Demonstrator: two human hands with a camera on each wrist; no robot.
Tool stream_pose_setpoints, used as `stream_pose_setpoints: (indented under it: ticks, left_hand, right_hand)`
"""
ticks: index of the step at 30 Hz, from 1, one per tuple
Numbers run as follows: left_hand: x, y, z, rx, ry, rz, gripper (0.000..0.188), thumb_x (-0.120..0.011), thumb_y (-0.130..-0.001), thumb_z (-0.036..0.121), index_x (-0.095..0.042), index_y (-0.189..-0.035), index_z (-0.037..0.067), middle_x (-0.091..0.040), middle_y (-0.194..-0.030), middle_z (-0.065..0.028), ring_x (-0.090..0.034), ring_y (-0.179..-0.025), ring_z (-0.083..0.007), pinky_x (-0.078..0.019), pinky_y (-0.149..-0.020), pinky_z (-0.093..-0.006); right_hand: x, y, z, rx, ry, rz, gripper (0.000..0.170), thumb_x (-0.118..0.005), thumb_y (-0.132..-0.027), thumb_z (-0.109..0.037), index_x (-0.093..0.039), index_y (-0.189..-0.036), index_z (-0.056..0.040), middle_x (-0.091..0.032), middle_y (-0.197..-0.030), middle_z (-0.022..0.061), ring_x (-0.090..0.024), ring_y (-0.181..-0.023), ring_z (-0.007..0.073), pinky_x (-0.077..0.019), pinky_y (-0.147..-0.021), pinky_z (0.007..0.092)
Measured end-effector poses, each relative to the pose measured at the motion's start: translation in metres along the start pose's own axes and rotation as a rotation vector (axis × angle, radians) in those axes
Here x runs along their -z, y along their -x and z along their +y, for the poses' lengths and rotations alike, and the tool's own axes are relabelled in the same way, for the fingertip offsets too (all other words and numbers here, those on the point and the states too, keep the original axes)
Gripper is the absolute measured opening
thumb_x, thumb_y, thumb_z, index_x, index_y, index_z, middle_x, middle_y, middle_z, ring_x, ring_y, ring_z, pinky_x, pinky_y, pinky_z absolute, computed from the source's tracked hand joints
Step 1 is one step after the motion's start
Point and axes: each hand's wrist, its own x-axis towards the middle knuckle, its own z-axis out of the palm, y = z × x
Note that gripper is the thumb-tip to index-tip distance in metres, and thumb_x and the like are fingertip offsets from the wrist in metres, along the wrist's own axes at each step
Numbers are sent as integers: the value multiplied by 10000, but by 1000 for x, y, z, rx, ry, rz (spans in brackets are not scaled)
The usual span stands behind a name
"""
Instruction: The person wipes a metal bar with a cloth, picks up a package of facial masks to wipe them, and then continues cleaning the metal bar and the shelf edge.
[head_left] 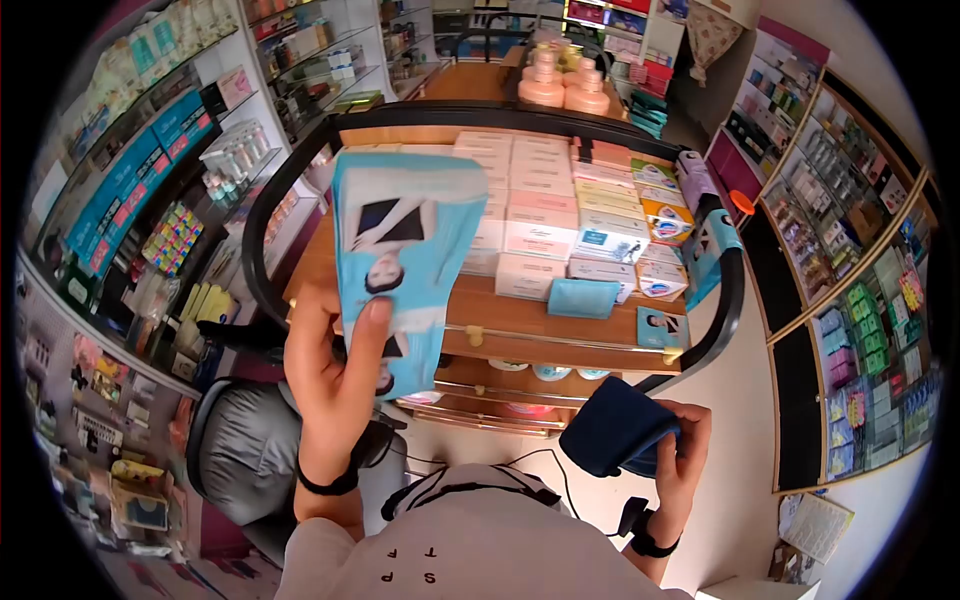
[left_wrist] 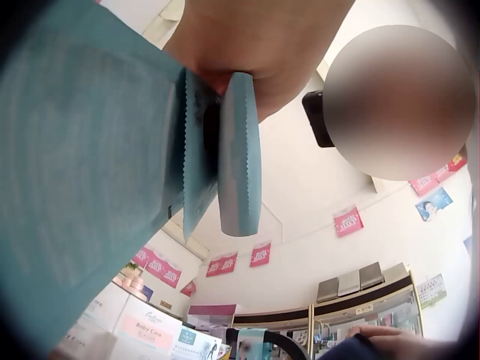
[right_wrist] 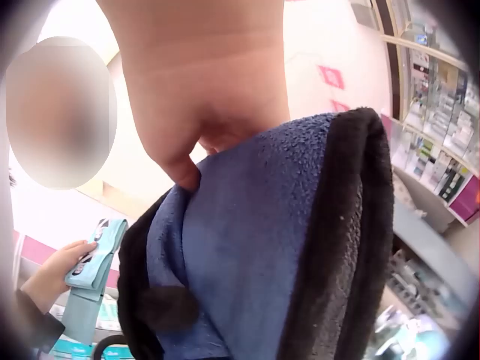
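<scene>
My left hand [head_left: 335, 375] pinches light-blue packets [head_left: 412, 245] printed with a person's picture, thumb on the front, above the left part of the cart. In the left wrist view the packets [left_wrist: 90, 150] show serrated edges. At the lower right my right hand [head_left: 688, 450] grips a folded dark-blue cloth [head_left: 615, 428]; in the right wrist view the cloth [right_wrist: 247, 240] has black edging, with the thumb pressed on it. A small blue packet [head_left: 583, 298] lies before the stacked boxes, and another packet [head_left: 662, 328] sits at the shelf's right corner.
The wooden cart [head_left: 490, 310] has a black rail [head_left: 262, 225] and carries stacked boxes [head_left: 540, 222]. Pink pump bottles [head_left: 541, 85] stand behind it. Shelves line both sides, a grey padded seat [head_left: 245, 450] is at the lower left, and a cable [head_left: 560, 470] hangs near the body.
</scene>
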Motion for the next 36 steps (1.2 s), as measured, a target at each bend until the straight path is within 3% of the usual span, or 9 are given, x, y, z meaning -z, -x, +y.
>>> stream_pose_setpoints:
  ticks: [7,9,14,19,23,25,28,31,36]
  left_hand:
    - [36,85,-22,229,-95,-88,70,-685,-1055,29,-620,-1035,13,-667,-874,-49,-611,-770,-94,-476,-676,-258]
    - [35,101,-21,335,-119,-62,83,-701,-1035,19,-618,-1043,18,-664,-866,-60,-616,-756,-107,-488,-674,-273]
    - [57,113,-30,500,-146,-17,152,-725,-977,-17,-625,-1089,5,-639,-857,-98,-618,-723,-177,-498,-667,-316]
    - [82,129,-41,322,-108,-264,135,-734,-982,8,-603,-1014,-4,-567,-846,-153,-576,-716,-308,-479,-658,-355]
    - [100,136,-51,400,-34,-344,128,-735,-989,22,-622,-1044,-3,-598,-866,-138,-585,-705,-284,-465,-640,-339]
    - [108,132,-53,612,9,-363,108,-676,-1042,26,-656,-1136,-23,-747,-1015,-97,-643,-880,-125,-528,-772,-300]
    - [111,132,-78,419,-26,-400,206,-675,-999,-2,-637,-1200,-21,-715,-964,-143,-625,-689,-201,-478,-610,-309]
    - [108,134,-92,506,155,-425,354,-660,-968,-18,-627,-1321,-18,-737,-1018,-168,-696,-777,-200,-519,-647,-309]
    - [91,129,-99,304,221,-518,448,-676,-954,-2,-614,-1397,-18,-731,-1054,-150,-663,-853,-188,-534,-753,-321]
  right_hand:
    - [-128,-44,-54,401,-200,-124,366,-624,-1001,50,-498,-1340,-7,-661,-1385,268,-696,-1179,314,-494,-1098,424]
    - [-172,-58,-67,585,-165,-427,498,-713,-935,-9,-543,-1403,-9,-604,-1502,257,-663,-1227,384,-478,-1116,477]
    - [-243,-28,-77,622,84,-507,644,-782,-859,-132,-619,-1480,-81,-597,-1549,159,-571,-1332,397,-439,-1135,514]
    - [-261,-49,-56,541,-83,-566,641,-712,-825,3,-635,-1454,-91,-626,-1500,151,-577,-1329,402,-445,-1142,499]
    - [-266,-47,-43,453,-125,-570,638,-588,-780,177,-663,-1366,-66,-675,-1346,171,-624,-1261,389,-501,-1087,447]
    - [-261,-51,-46,452,1,-349,620,-555,-759,205,-682,-1308,-53,-689,-1288,166,-636,-1211,405,-515,-1046,462]
    - [-250,-39,-81,501,47,-322,600,-579,-743,175,-702,-1276,-70,-694,-1275,156,-643,-1153,404,-518,-1003,476]
    - [-265,2,-86,601,257,-502,693,-670,-688,86,-711,-1343,-135,-645,-1365,88,-611,-1102,367,-521,-967,473]
    - [-253,21,-72,550,293,-320,656,-723,-653,70,-768,-1270,-149,-644,-1348,75,-578,-1126,341,-500,-978,451]
